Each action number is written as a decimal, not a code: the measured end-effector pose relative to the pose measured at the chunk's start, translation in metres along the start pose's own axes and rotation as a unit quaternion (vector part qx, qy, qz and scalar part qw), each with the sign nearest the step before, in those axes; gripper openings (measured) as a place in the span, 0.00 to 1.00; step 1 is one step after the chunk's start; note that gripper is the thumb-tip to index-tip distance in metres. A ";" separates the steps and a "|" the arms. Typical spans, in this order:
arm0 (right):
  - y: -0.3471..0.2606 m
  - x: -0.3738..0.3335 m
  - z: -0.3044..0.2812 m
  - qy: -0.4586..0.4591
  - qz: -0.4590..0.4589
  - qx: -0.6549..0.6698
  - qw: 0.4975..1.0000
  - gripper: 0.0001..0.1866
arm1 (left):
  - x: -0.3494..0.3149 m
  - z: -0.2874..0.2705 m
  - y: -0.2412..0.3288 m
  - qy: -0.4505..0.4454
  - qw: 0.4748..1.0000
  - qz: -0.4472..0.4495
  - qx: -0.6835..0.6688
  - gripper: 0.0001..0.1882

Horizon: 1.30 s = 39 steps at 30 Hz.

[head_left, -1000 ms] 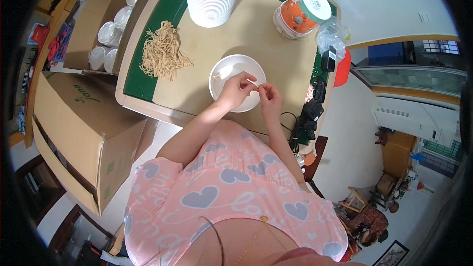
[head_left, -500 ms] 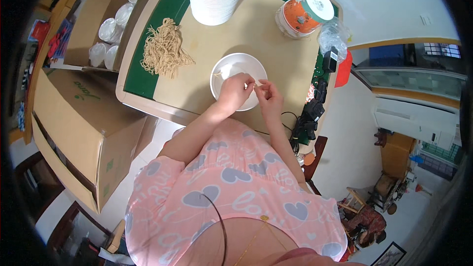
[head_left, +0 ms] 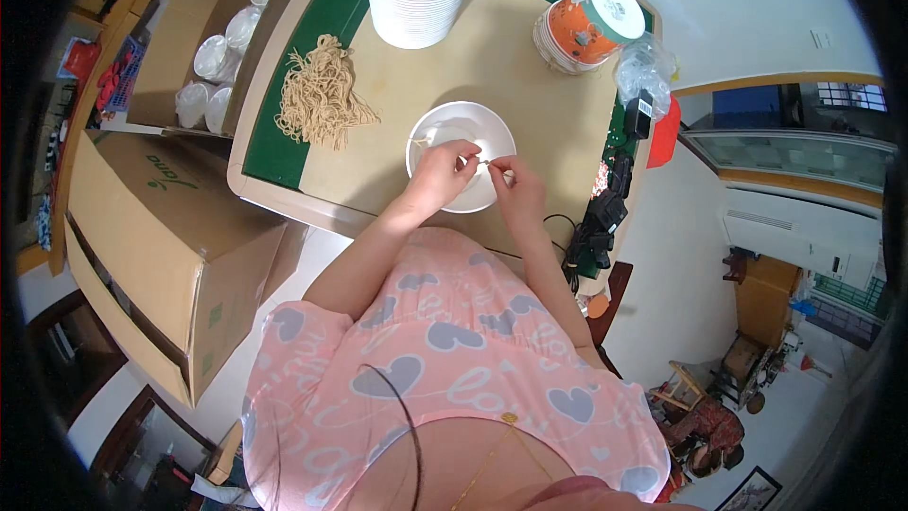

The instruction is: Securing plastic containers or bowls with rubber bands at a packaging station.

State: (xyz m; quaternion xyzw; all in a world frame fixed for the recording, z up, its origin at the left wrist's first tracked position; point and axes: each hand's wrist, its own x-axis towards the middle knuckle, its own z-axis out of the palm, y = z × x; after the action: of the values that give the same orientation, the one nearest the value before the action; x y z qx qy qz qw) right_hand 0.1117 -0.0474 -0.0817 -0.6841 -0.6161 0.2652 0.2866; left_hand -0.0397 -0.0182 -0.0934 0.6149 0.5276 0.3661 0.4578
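Observation:
A round white paper bucket [head_left: 492, 126] stands with its open top toward me at the near middle of the table. My left hand [head_left: 441, 177] is over the bucket, thumb and fingers pinched together. At its right rim, my right hand [head_left: 519, 193] is also closed in a pinch. A short bit of beige string [head_left: 483, 163] shows between the two sets of fingertips. A pale end of string also shows at the bucket's left rim. To the left lies a loose pile of beige strings [head_left: 323, 95].
A tall stack of white and orange buckets [head_left: 421, 8] stands behind, with a shorter stack [head_left: 579, 30] at the back right. Black adapters and cables [head_left: 598, 227] line the right edge. Cardboard boxes [head_left: 161, 218] stand left, one holding wrapped white cups [head_left: 216, 59].
My fingertips have drawn slightly apart, and the string now shows more plainly between them. The bucket and stacks stay in place on the table; the view has shifted a little.

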 end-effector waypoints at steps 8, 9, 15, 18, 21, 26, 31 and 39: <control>0.011 0.001 0.004 0.050 -0.056 0.003 0.997 0.04 | 0.003 0.004 -0.002 -0.026 0.997 0.030 0.063 0.06; 0.009 0.000 0.003 0.040 -0.059 -0.005 0.997 0.04 | 0.002 0.005 -0.002 -0.025 0.997 0.030 0.063 0.06; 0.001 -0.002 0.000 0.034 -0.095 0.011 0.995 0.02 | 0.002 0.015 -0.002 0.088 0.983 0.106 0.121 0.02; 0.005 -0.004 -0.002 0.017 -0.056 0.025 0.998 0.02 | 0.002 0.018 0.002 0.091 0.993 0.045 0.068 0.02; 0.009 -0.002 -0.007 -0.005 -0.032 0.019 0.999 0.03 | 0.001 0.018 0.005 0.091 0.986 0.098 0.101 0.02; 0.007 -0.001 -0.003 -0.013 -0.035 0.012 0.999 0.04 | 0.008 0.009 0.002 0.054 0.997 0.009 0.049 0.03; -0.002 0.004 -0.004 -0.003 0.018 0.095 0.995 0.05 | 0.012 0.002 0.010 -0.034 0.999 -0.004 0.022 0.05; -0.009 0.005 -0.010 -0.014 0.006 0.097 0.995 0.07 | 0.014 -0.005 0.012 -0.062 0.998 -0.020 -0.007 0.06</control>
State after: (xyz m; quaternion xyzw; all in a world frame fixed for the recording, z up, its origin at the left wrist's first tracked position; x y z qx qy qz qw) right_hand 0.1130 -0.0428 -0.0678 -0.6527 -0.5873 0.3350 0.3418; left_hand -0.0383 -0.0039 -0.0805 0.6226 0.5073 0.3219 0.5014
